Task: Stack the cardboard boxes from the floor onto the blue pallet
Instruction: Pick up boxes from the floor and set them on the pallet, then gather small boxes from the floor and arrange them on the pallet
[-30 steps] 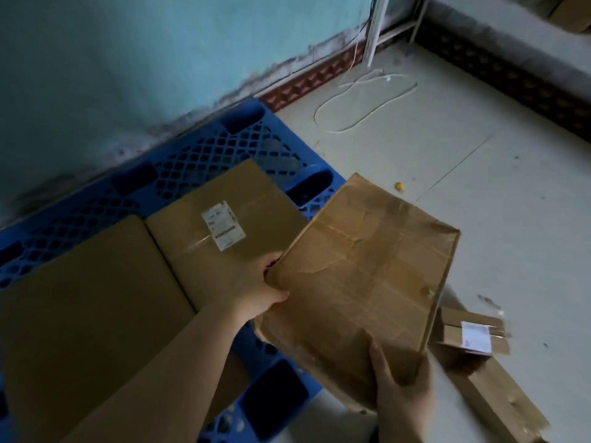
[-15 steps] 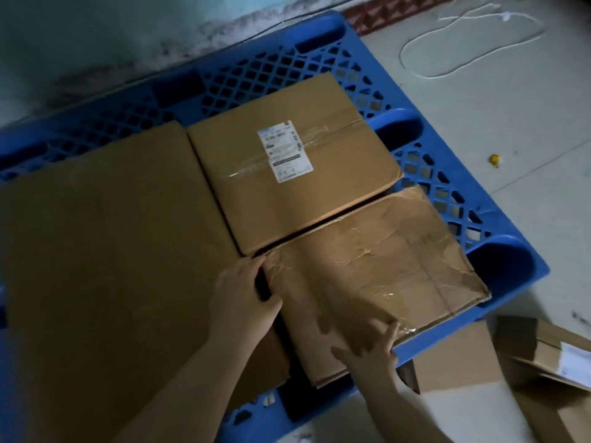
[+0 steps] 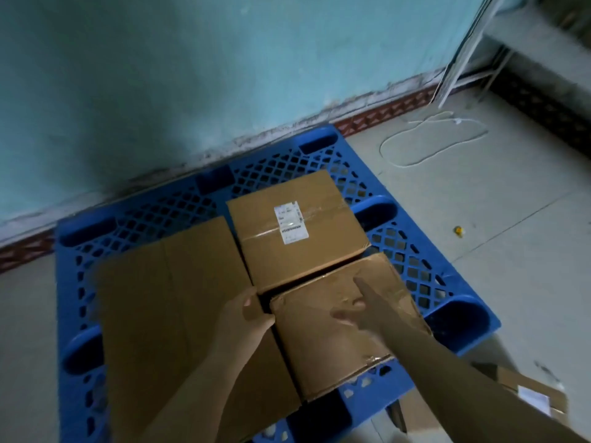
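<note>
A blue lattice pallet [image 3: 412,270] lies on the floor against the wall. Three cardboard boxes sit on it: a big plain one [image 3: 179,321] at the left, a labelled one [image 3: 307,254] at the back right, and a worn, taped one [image 3: 332,353] at the front right. My left hand [image 3: 248,314] grips the worn box's near-left corner, in the gap between the boxes. My right hand [image 3: 364,308] lies flat on top of the worn box with its fingers straight.
More cardboard boxes [image 3: 531,394] lie on the floor at the bottom right, beside the pallet's front corner. A white cord [image 3: 428,139] loops on the floor at the back right, below a white rack leg [image 3: 460,59]. A small yellow object [image 3: 459,231] lies on the tiles.
The worn box went from held in the air beside the pallet to resting on it. My right hand moved from its lower edge to its top. The view has pulled back.
</note>
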Demonstrator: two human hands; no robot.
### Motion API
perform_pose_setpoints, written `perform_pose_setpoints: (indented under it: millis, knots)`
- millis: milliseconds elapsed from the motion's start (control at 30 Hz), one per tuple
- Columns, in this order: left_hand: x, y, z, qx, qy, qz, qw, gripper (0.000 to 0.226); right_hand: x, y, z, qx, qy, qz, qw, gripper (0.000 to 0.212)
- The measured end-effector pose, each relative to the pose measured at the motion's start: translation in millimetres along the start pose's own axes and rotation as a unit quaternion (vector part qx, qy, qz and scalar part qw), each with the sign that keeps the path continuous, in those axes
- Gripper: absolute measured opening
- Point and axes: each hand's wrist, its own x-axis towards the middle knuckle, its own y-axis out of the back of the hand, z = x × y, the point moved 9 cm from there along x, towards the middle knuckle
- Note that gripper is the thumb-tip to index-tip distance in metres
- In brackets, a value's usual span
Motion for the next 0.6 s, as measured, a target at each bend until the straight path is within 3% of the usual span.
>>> perform_pose_setpoints:
  millis: [133,300,600]
  knots:
    - [-49,39,81,-0.021,-0.015,0.004,1.0,0.045,-85,77,-93,0.04,0.09,0.068,0.993,0.097]
    - [-118,54,209,-0.015,-0.091,-0.062,0.994,0.05,-210,165,-173,0.052,0.16,0.147,0.975,0.097]
    - [-285,24,382,0.087,-0.272,-0.169,0.943,0.066,-427,290,-175,0.214,0.199,0.319,0.902,0.091]
